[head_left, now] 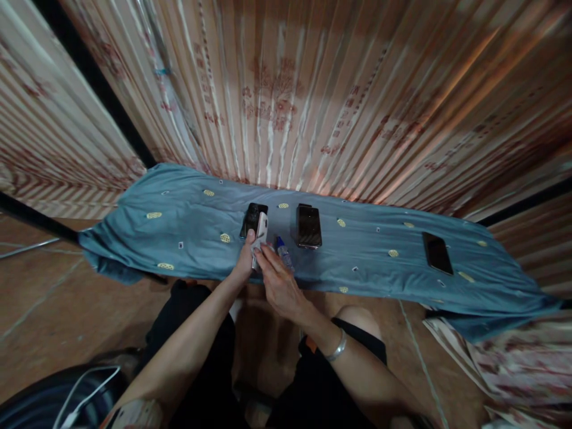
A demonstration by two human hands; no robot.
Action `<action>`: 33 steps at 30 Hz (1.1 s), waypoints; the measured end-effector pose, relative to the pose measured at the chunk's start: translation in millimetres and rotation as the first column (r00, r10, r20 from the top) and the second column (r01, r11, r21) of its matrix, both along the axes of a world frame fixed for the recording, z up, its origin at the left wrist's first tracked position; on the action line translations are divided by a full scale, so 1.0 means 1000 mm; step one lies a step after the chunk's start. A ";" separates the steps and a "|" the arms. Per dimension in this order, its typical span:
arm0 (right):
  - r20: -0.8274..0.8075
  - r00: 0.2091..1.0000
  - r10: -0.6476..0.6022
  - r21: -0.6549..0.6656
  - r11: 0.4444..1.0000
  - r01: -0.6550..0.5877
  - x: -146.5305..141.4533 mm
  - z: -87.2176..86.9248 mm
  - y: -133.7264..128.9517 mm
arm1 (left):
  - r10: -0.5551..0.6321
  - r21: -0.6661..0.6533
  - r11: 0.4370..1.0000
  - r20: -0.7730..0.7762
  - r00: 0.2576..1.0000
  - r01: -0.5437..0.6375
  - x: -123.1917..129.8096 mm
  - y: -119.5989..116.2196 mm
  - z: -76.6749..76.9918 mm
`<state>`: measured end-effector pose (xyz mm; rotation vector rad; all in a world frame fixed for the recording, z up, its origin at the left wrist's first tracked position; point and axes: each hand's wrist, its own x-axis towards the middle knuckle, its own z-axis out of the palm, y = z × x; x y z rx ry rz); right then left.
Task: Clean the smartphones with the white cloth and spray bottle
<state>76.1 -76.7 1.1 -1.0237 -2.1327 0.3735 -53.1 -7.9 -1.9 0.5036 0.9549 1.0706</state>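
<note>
Bare forearms (187, 360) come nearest, the right one wearing a silver bracelet (339, 345), and both reach over the table's near edge, left of its middle. There the left hand (245, 261) has its grip closed around a white phone (263, 223), thumb on top, probably to steady it for the other hand. Extended fingers of the right hand (282, 285) lie close together against what looks like a pale cloth (257, 245) at the phone's lower end; whether that grip pinches the cloth, one cannot tell. Behind lies a dark phone (252, 212), toward the table's far edge. A blue-capped bottle (284, 252) rests just beside the right hand, seemingly for easy reach. Stacked phones (309, 226) sit near mid-table, perhaps grouped to save room; a lone phone (438, 253) lies toward the right end.
</note>
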 end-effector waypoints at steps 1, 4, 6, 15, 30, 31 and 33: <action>-0.005 1.000 0.013 0.008 1.000 -0.013 -0.002 -0.001 -0.001 | -0.009 -0.017 1.000 -0.016 1.000 0.009 -0.002 -0.001 0.004; -0.005 0.999 0.042 0.014 0.999 -0.042 -0.006 -0.003 -0.004 | -0.001 -0.055 0.998 -0.036 0.999 -0.001 -0.004 -0.002 0.014; 0.004 0.998 0.059 0.011 0.998 -0.059 -0.007 -0.004 -0.005 | 0.012 -0.048 0.999 -0.028 1.000 -0.013 -0.005 -0.003 0.019; -0.042 0.999 0.015 0.009 1.000 -0.014 -0.004 -0.001 0.001 | 0.046 0.008 0.999 -0.049 0.998 -0.045 0.000 -0.004 0.019; -0.095 0.982 -0.166 -0.048 0.986 0.162 0.015 0.001 0.043 | 0.163 0.028 0.986 0.047 0.985 -0.165 0.030 -0.018 0.028; -0.102 0.979 -0.175 -0.056 0.984 0.170 0.016 0.001 0.045 | 0.154 0.031 0.987 0.043 0.987 -0.155 0.031 -0.019 0.026; -0.117 0.975 -0.188 -0.076 0.981 0.180 0.018 0.002 0.047 | 0.116 0.054 0.991 0.052 0.992 -0.119 0.032 -0.019 0.020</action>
